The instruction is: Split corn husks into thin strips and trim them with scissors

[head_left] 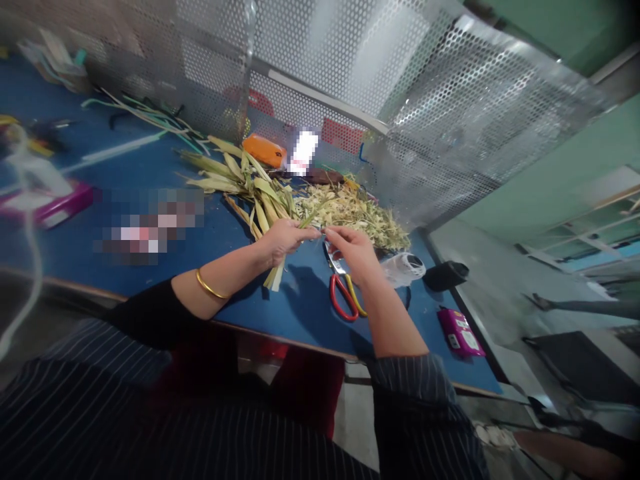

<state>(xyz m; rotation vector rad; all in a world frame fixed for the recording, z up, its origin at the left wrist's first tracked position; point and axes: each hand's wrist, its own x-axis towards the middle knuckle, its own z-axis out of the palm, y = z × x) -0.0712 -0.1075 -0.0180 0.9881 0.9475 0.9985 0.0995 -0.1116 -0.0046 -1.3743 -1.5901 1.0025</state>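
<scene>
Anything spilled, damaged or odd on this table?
Nothing looks plainly damaged. Slightly odd: the scissors have mismatched handles, one red, one yellow. Plant scraps lie loosely heaped beyond the right hand, untidy but not clearly spilled.

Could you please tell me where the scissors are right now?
In the head view, the scissors lie on the blue table just right of centre, partly hidden by the right hand.

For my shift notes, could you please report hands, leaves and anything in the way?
Left hand gripping leaves. Right hand pinched nearby, contents unclear. Possible obstacle: scissors beside right hand.
</scene>
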